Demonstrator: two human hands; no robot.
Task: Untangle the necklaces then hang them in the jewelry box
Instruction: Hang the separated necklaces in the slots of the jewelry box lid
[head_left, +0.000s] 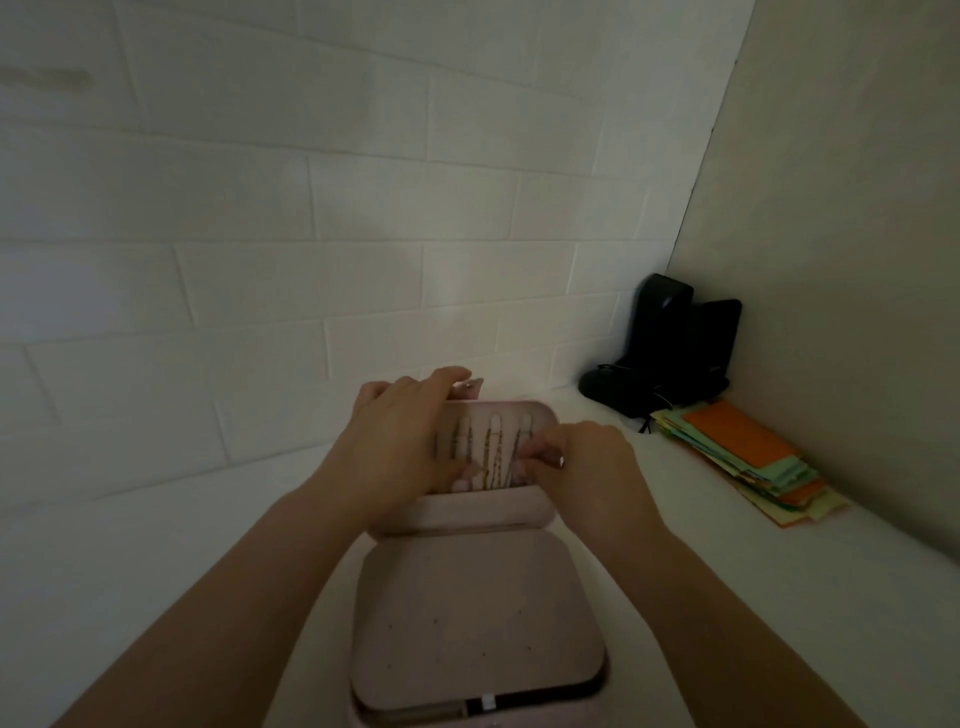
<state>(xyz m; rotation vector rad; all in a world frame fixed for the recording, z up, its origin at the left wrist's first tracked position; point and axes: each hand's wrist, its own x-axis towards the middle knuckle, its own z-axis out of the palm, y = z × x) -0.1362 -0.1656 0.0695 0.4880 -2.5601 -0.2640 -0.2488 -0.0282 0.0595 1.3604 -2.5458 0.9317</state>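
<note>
We note necklaces (491, 452) hanging in the open jewelry box (478, 613); right hand (582, 467) fingers (540, 460) pinch one; left hand (400, 441) fingers spread on the lid.

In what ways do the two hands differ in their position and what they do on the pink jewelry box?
The left hand lies spread over the upright panel's left side, reaching its top edge; the right hand sits lower, fingers curled, pinching at the necklaces. Both work on the same panel of the jewelry box.
</note>
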